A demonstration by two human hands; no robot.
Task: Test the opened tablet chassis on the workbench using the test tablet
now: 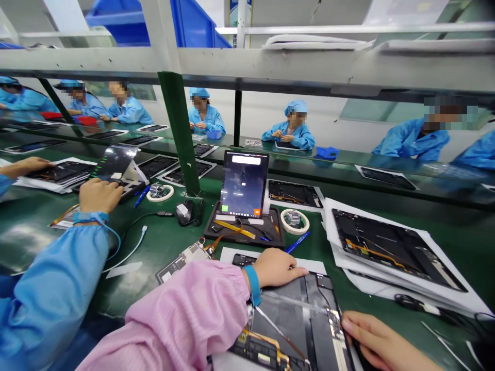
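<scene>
An opened tablet housing (pixel 288 319) lies in front of me, with dark battery panels, orange flex cables and a strip of clear film across it. My left hand (pixel 275 267), in a pink sleeve with a blue wrist strap, rests palm down over its upper part, one finger stretched out to the right. At the housing's right edge, my right hand (pixel 377 337) holds the rim between thumb and fingers. White sheets (pixel 309 265) show under the housing. A circuit board (pixel 183 260) with an orange cable lies left of it, partly behind my sleeve.
Beyond stands a lit tablet screen (pixel 244 185) in a black tray (pixel 278 238). Near it are a tape roll (pixel 295 221), a blue pen (pixel 297 242) and a mouse (pixel 185 212). Stacked housings (pixel 398 252) lie right. A co-worker's blue-sleeved arm (pixel 58 278) reaches in at left.
</scene>
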